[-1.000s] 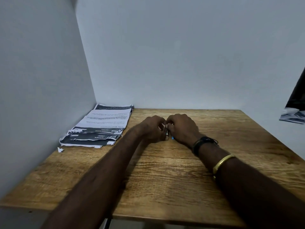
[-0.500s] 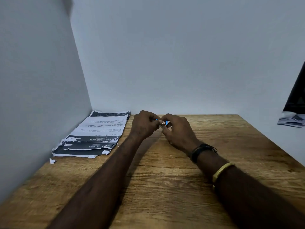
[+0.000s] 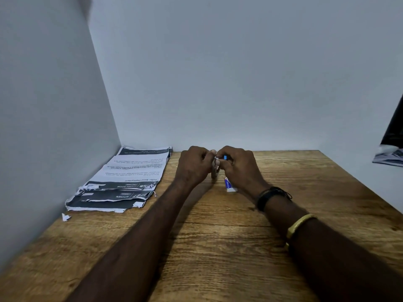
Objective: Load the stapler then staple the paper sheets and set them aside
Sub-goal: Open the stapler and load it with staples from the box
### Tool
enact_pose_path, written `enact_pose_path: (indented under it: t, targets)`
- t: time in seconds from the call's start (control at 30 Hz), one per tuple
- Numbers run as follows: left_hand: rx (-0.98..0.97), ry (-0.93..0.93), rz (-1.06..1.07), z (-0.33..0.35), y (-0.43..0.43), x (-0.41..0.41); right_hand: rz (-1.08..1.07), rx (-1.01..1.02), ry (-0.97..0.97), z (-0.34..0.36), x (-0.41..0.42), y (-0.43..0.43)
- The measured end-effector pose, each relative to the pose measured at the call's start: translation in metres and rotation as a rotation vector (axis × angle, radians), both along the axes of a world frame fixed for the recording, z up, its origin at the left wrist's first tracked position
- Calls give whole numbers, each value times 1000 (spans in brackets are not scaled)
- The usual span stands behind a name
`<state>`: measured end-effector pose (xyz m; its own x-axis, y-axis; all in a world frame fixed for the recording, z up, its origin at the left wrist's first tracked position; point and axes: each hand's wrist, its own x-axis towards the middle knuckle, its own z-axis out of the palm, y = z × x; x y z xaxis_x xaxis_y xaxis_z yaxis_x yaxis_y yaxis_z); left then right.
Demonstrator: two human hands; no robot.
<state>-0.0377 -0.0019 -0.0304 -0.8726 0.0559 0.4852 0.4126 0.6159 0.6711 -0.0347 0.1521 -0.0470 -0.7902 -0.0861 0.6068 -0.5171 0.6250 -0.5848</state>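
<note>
Both my hands meet above the middle of the wooden table [image 3: 218,247]. My left hand [image 3: 194,166] and my right hand [image 3: 239,168] are closed together around a small stapler [image 3: 217,166], metal with a blue part showing between the fingers; most of it is hidden. A small white and blue staple box [image 3: 229,185] lies on the table just under my right hand. A pile of printed paper sheets [image 3: 126,179] with torn near edges lies flat at the table's left, against the wall.
Grey walls close the table on the left and at the back. A torn scrap of paper [image 3: 66,217] lies near the pile's front corner. A dark object with papers [image 3: 390,149] shows at the right edge, off the table.
My hands stayed joined on the stapler, which now stands more upright between them. The staple box is now visible under my right hand. The camera has tilted up slightly.
</note>
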Motion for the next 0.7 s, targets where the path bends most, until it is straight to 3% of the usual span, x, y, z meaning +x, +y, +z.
enact_pose_path:
  t: [0.57, 0.63, 0.7]
  targets:
    - [-33, 110, 95, 3, 10, 9, -48, -14, 69, -1, 4, -6]
    - [23, 89, 117, 4, 6, 9, -58, -64, 70, 0, 4, -3]
    - [225, 6, 88, 5, -3, 7, -69, -172, 47, 2, 1, 3]
